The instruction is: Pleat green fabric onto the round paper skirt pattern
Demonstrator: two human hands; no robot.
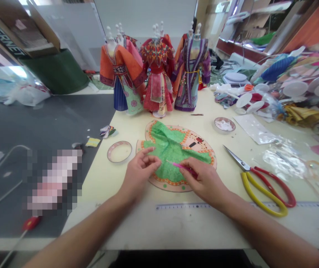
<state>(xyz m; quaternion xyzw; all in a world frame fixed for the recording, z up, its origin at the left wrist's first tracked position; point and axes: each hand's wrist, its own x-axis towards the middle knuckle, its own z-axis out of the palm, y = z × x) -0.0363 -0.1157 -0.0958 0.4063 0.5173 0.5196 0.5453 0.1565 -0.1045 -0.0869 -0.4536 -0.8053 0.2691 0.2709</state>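
My right hand point(201, 178) grips a slim pink-handled tool with a thin pale tip point(176, 164), which points left. My left hand point(141, 169) is just left of that tip, with thumb and index fingertip brought together and the other fingers curled. Whatever it may pinch is too small to make out. Beneath both hands lies a rounded piece of green fabric point(170, 147) with a peach and orange patterned border. Its green part is creased, and a red floral motif shows at the upper right. My hands cover part of its lower edge.
Dressed doll-size stands point(158, 82) line the back. Scissors with red and yellow handles point(245, 167) lie open at right, by a ruler point(181, 206). Two small round dishes point(119, 152) flank the fabric. Plastic bags point(286, 162) and piled materials point(301, 89) fill the right side.
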